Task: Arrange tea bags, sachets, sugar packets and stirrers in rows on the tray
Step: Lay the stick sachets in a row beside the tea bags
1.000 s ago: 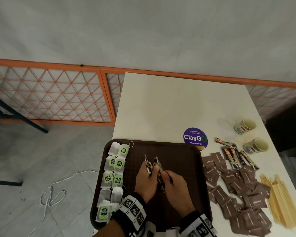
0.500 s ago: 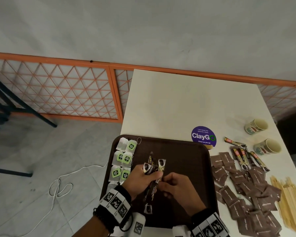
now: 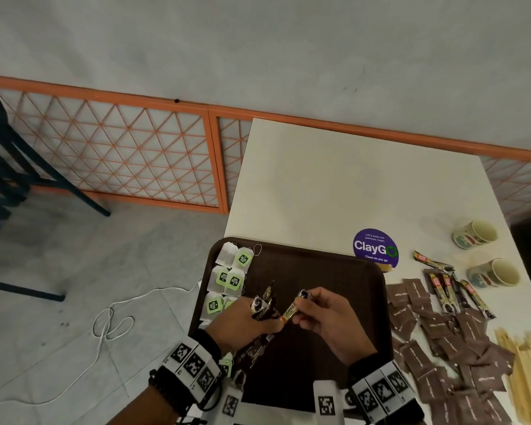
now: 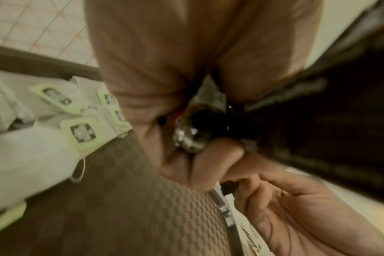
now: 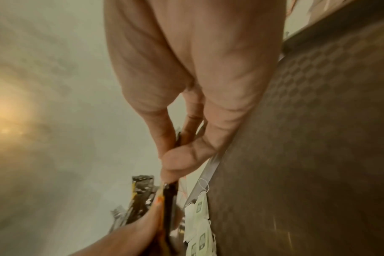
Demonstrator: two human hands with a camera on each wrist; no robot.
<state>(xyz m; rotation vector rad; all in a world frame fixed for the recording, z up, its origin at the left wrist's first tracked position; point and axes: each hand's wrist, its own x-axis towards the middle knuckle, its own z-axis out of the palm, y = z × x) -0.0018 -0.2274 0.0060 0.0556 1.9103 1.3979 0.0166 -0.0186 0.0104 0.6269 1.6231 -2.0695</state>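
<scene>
The right hand (image 5: 193,72) fills the upper middle, thumb and fingers pinched on one slim dark sachet (image 5: 170,195) that runs down toward the left hand (image 5: 129,239) at the bottom edge. That hand holds a bundle of more sachets (image 5: 138,199). To the right lies the brown tray (image 5: 307,155) with its checkered floor; white tea bags (image 5: 197,223) with green tags lie along its rim.

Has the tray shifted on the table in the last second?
No. The tray's far right corner still sits right by the purple sticker, as before; only the camera view has shifted.
</scene>
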